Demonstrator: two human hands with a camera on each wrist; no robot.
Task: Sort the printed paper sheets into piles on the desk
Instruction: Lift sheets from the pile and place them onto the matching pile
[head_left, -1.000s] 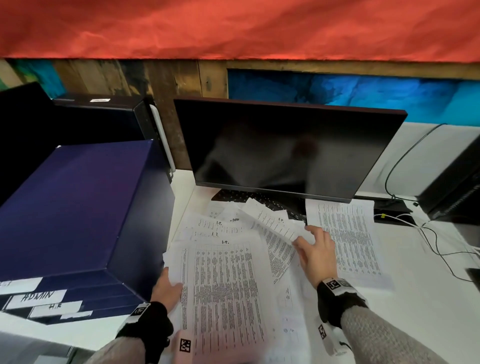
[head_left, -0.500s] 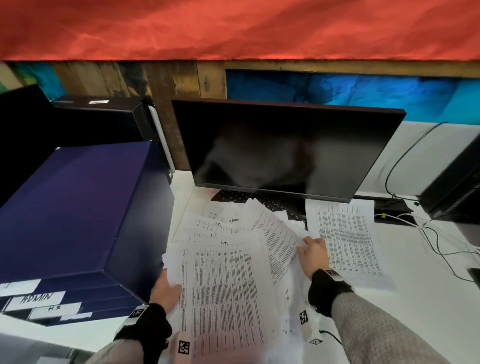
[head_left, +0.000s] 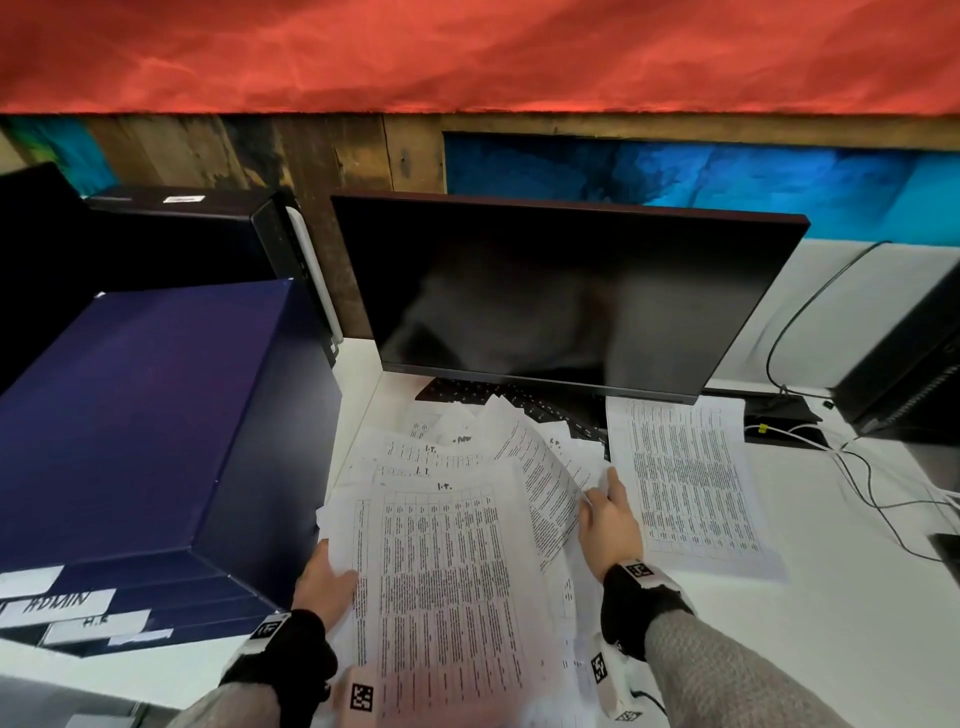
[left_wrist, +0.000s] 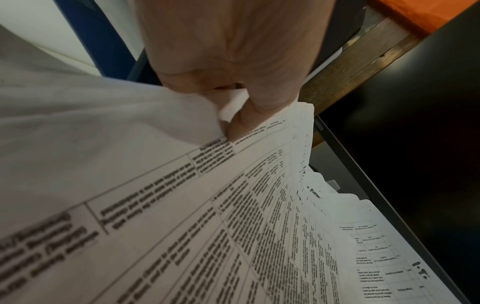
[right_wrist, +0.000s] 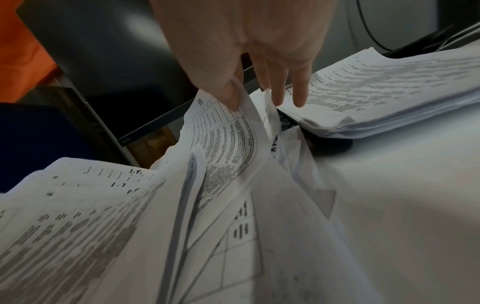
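While the loose heap of printed sheets (head_left: 457, 525) lies fanned out in front of the monitor (head_left: 561, 296), we hold it from both sides. Our left hand (head_left: 324, 582), at about seven o'clock of the heap, pinches the left edge of the top sheet (left_wrist: 182, 205) with the thumb on the print and the fingers hidden under the paper. Our right hand (head_left: 610, 514), at about three o'clock, pinches one curled sheet (right_wrist: 228, 139) between the thumb and the first finger, while the other fingers (right_wrist: 298, 90) hang straight over the sorted pile (head_left: 685, 478).

This sorted pile lies flat on the white desk (head_left: 831, 649), at two o'clock from the heap and just beside it (its far end goes under the monitor). At nine o'clock stands a dark blue box (head_left: 145, 415) with handwritten labels.

We judge that the risk is in the lifting. The sheets overlap each other, so the pinched one may drag its neighbours along, or it may crease or tear if our left hand does not hold the heap down. Several sheets carry the mark "I.T.", and a wrong page could easily reach the pile.
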